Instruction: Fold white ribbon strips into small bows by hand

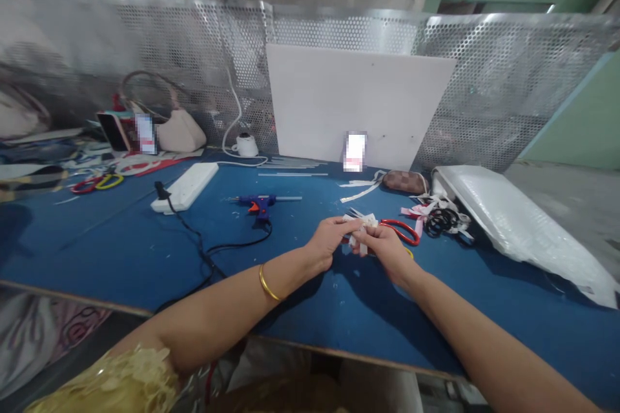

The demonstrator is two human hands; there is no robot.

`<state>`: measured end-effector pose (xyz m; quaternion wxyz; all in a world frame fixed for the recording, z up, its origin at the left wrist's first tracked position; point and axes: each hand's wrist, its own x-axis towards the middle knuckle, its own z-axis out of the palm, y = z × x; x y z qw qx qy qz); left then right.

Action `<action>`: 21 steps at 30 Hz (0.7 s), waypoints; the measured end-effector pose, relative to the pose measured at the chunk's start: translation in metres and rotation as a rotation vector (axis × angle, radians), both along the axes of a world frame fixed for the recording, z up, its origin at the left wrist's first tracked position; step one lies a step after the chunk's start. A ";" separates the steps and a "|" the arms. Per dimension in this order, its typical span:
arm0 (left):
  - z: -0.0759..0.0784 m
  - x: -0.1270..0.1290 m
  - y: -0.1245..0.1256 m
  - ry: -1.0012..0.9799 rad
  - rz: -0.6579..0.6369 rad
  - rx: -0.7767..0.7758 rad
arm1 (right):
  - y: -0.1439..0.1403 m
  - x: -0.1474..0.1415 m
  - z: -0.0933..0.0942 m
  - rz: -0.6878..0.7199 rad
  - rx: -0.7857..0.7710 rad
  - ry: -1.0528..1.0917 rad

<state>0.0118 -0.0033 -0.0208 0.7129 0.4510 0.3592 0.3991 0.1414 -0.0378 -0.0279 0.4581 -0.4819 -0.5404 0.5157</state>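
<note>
Both my hands, left hand point(328, 240) and right hand point(385, 246), pinch small white ribbon bundle point(361, 224) above blue worktop point(121, 251), mid-worktop; red-handled scissors point(402, 230) just beside.

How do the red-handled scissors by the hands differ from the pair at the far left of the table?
The red-handled scissors lie just beyond the right hand, partly hidden by it; the far-left scissors lie far from both hands, in full view. The near pair shows red handles only; the far pair has one red and one yellow loop. Both lie flat on the blue table.
</note>
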 end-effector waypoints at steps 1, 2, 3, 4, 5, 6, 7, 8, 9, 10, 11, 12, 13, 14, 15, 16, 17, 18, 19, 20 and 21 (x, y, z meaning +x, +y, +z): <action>-0.001 0.000 0.001 0.001 -0.008 -0.013 | 0.000 0.000 0.000 0.003 -0.009 0.012; -0.002 0.000 0.002 0.001 0.002 -0.025 | 0.000 0.000 -0.001 0.008 -0.017 0.012; -0.003 0.000 0.003 0.003 0.028 -0.035 | 0.001 0.000 -0.001 0.012 -0.023 -0.003; -0.004 0.000 0.004 0.007 0.065 -0.044 | 0.002 0.000 -0.001 0.015 -0.026 -0.037; -0.005 0.000 0.005 0.010 0.102 -0.051 | 0.002 0.000 -0.002 0.012 -0.023 -0.091; -0.006 0.000 0.006 0.011 0.133 -0.059 | 0.003 0.000 -0.002 0.008 -0.009 -0.174; -0.007 0.000 0.007 0.011 0.152 -0.066 | 0.002 -0.001 -0.002 0.000 0.027 -0.284; -0.008 0.000 0.007 0.009 0.165 -0.074 | 0.001 -0.001 -0.002 -0.012 0.085 -0.422; -0.010 0.001 0.007 0.008 0.172 -0.084 | 0.000 -0.002 -0.001 -0.029 0.161 -0.579; -0.011 0.001 0.007 0.008 0.180 -0.098 | -0.002 -0.002 -0.001 -0.049 0.246 -0.738; -0.012 0.001 0.007 0.007 0.187 -0.114 | -0.004 -0.003 0.000 -0.064 0.333 -0.891; -0.013 0.002 0.007 0.005 0.193 -0.133 | -0.006 -0.004 0.000 -0.079 0.404 -1.022; -0.014 0.002 0.007 0.004 0.195 -0.153 | -0.009 -0.005 0.000 -0.081 0.457 -1.127; -0.015 0.002 0.007 0.002 0.195 -0.170 | -0.011 -0.006 0.001 -0.073 0.496 -1.218; -0.015 0.002 0.007 0.000 0.191 -0.183 | -0.012 -0.007 0.001 -0.068 0.528 -1.291; -0.015 0.002 0.006 -0.002 0.183 -0.191 | -0.014 -0.008 0.001 -0.069 0.552 -1.338; -0.014 0.002 0.006 -0.003 0.170 -0.191 | -0.015 -0.009 0.001 -0.075 0.571 -1.356; -0.013 0.002 0.006 -0.003 0.153 -0.186 | -0.015 -0.009 0.001 -0.087 0.588 -1.346; -0.012 0.001 0.005 -0.004 0.130 -0.176 | -0.015 -0.010 0.001 -0.104 0.598 -1.315; -0.011 0.001 0.005 -0.001 0.109 -0.164 | -0.015 -0.010 0.002 -0.127 0.587 -1.262; -0.010 0.000 0.005 0.007 0.093 -0.150 | -0.014 -0.010 0.002 -0.167 0.561 -1.198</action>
